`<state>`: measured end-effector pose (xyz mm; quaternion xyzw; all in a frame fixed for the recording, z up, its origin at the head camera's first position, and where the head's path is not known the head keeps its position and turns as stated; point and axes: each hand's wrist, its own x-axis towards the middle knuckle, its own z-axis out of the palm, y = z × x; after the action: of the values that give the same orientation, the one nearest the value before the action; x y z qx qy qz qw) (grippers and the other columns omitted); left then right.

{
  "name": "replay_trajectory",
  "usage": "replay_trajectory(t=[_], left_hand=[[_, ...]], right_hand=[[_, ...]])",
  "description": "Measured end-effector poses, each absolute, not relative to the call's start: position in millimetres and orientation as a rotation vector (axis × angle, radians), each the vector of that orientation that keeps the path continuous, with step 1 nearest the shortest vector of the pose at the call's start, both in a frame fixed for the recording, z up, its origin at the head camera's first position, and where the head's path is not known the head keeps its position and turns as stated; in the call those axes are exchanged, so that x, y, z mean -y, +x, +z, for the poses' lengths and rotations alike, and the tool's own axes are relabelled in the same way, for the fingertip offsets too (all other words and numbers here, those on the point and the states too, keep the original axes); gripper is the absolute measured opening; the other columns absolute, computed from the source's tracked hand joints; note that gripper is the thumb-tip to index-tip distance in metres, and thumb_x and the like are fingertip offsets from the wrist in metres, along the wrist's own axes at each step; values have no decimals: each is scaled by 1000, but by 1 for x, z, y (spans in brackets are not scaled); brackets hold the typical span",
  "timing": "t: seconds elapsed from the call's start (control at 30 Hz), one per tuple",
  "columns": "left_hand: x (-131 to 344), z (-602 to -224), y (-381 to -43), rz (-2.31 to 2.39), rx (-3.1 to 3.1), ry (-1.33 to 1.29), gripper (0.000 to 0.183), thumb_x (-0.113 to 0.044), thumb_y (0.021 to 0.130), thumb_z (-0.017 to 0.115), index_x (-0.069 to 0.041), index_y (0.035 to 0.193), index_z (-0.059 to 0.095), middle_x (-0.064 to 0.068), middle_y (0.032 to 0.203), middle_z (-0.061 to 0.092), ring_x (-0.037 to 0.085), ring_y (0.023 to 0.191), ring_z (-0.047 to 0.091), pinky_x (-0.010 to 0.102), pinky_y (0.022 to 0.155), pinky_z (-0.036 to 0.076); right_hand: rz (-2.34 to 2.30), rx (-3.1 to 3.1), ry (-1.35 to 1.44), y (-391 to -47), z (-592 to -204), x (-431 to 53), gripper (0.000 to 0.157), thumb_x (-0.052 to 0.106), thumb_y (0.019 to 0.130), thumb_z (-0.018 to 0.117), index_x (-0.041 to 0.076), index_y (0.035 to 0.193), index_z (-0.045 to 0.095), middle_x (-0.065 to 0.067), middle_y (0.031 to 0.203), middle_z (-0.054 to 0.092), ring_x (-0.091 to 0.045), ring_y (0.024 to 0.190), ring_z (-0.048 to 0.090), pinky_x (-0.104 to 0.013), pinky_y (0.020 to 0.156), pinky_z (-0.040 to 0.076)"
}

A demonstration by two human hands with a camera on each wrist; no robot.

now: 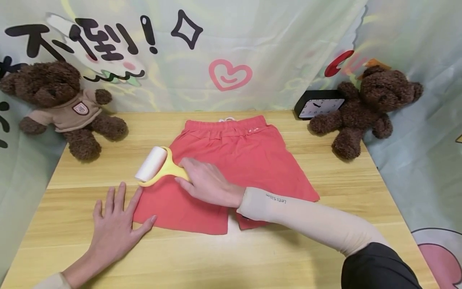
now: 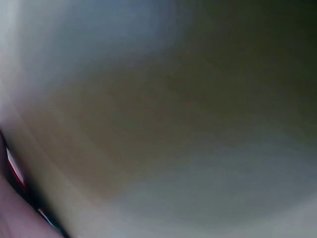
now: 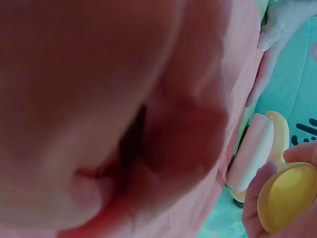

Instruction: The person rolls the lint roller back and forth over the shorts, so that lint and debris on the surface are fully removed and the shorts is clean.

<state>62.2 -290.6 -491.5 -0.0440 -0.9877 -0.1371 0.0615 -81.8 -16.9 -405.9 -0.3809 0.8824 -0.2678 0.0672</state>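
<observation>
Red shorts (image 1: 249, 160) lie spread on the wooden table, waistband toward the back wall. My right hand (image 1: 207, 180) grips the yellow handle of a lint roller (image 1: 151, 164). Its white roll overlaps the left edge of the shorts in the head view. In the right wrist view the lint roller (image 3: 252, 151) shows beyond the shorts' red cloth. My left hand (image 1: 115, 220) rests with fingers spread at the lower left edge of the shorts, forefinger and thumb touching the cloth. Blur fills most of the left wrist view.
A brown teddy bear (image 1: 50, 100) in a beige top sits at the back left of the table (image 1: 187, 261). Back right, another teddy bear (image 1: 368, 108) leans beside a black-framed clock (image 1: 319, 105). A printed curtain (image 1: 267, 48) hangs behind.
</observation>
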Motion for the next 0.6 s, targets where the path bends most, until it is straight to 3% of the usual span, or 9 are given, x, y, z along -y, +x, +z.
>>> replay_trajectory(t=[0.2,0.6], left_hand=[[292,-491,61,-415,2985,-132,101,-68,90,74,-14,169,42,29,173,22,55,159,14,81,116,9],[291,-487,61,-411,3009,-138,103,-69,93,73,-19,174,33,30,174,20,57,158,14,83,115,8]], right_hand=[[-763,-2632,-1188,-88,-406,18,21,27,108,72,12,117,59,1,89,51,-12,71,48,-21,57,39],[-803,-2546,-1266,-100,-403,-1,19,23,106,72,17,99,55,1,86,50,-14,73,47,-25,63,40]])
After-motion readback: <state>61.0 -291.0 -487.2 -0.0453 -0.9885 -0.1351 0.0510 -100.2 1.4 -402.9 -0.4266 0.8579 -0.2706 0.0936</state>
